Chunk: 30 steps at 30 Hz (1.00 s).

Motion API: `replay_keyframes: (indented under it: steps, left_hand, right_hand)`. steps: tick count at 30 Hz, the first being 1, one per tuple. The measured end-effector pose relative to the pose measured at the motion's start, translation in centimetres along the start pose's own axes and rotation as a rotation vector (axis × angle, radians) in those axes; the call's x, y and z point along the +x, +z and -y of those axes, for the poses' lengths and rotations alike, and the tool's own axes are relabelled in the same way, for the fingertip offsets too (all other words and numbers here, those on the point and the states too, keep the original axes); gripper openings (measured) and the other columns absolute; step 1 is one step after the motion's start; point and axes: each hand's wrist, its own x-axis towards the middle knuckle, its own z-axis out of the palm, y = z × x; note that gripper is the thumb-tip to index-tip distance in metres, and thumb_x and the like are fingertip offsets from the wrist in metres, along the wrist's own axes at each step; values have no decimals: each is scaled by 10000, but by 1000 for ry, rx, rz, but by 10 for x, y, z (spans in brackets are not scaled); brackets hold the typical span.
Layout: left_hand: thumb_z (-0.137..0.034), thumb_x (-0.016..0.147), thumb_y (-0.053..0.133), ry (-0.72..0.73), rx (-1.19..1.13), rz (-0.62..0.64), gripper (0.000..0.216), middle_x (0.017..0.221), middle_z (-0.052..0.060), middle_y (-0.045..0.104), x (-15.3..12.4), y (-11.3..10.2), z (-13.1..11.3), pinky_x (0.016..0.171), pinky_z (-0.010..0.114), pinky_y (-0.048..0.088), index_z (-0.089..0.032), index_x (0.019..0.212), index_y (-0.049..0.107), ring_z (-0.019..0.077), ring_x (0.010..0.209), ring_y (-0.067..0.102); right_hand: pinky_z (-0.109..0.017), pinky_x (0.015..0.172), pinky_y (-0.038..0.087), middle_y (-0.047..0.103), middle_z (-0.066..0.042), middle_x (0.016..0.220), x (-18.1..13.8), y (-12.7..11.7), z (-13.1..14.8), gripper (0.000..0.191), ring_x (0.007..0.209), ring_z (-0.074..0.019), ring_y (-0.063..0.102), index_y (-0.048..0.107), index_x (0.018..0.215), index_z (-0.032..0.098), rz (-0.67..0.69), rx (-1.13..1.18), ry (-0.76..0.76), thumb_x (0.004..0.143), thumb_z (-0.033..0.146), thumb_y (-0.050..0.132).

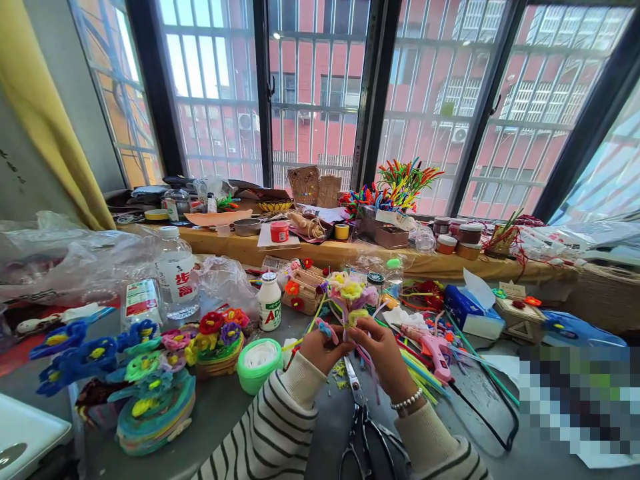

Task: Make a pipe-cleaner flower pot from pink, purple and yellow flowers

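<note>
Both hands meet around a small bouquet of fuzzy pipe-cleaner flowers (349,288) in yellow, pink and lilac, upright above the table. My left hand (323,347) is closed on the stems from the left, with a small blue and pink flower (327,329) by its fingers. My right hand (383,353), a beaded bracelet on its wrist, pinches the stems just below the blooms. The fingertips cover part of the stems. Beneath the hands lie black-handled scissors (356,393), blades pointing away. Loose pipe-cleaner ends hang below the right fingers.
Finished flower pots (155,417) and a green tub (260,367) stand to the left, near a white bottle (270,303). On the right lie a pink glue gun (435,353) with its cord, loose pipe cleaners and a blue tissue box (475,313). A cluttered windowsill (235,247) runs behind.
</note>
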Motion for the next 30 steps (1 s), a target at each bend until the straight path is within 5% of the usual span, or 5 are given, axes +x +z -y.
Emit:
replay_keyframes:
  steps: [8, 17, 30]
  left_hand:
    - [-324, 397, 708, -318, -278, 183, 276, 462, 4, 596, -3, 3, -8, 504, 250, 438, -114, 540, 600, 122, 455, 554]
    - [-301, 364, 726, -209, -448, 100, 276, 440, -14, 587, -4, 10, -4, 510, 248, 443, -123, 492, 559, 106, 439, 539]
    - [-259, 460, 675, -129, -252, 14, 173, 444, -32, 559, -2, 15, 9, 528, 255, 460, -150, 489, 544, 121, 466, 549]
  right_hand:
    - [-208, 600, 344, 421, 31, 644, -5, -7, -9, 130, 631, -100, 402, 530, 576, 150, 23, 83, -5, 650, 247, 575]
    - [-237, 585, 349, 469, 14, 604, -10, -9, -10, 171, 621, -128, 442, 568, 573, 151, 69, -114, -25, 675, 285, 541]
    - [-234, 607, 343, 432, 8, 640, -14, 7, -10, 233, 635, -121, 424, 574, 535, 160, -233, -269, -142, 707, 306, 515]
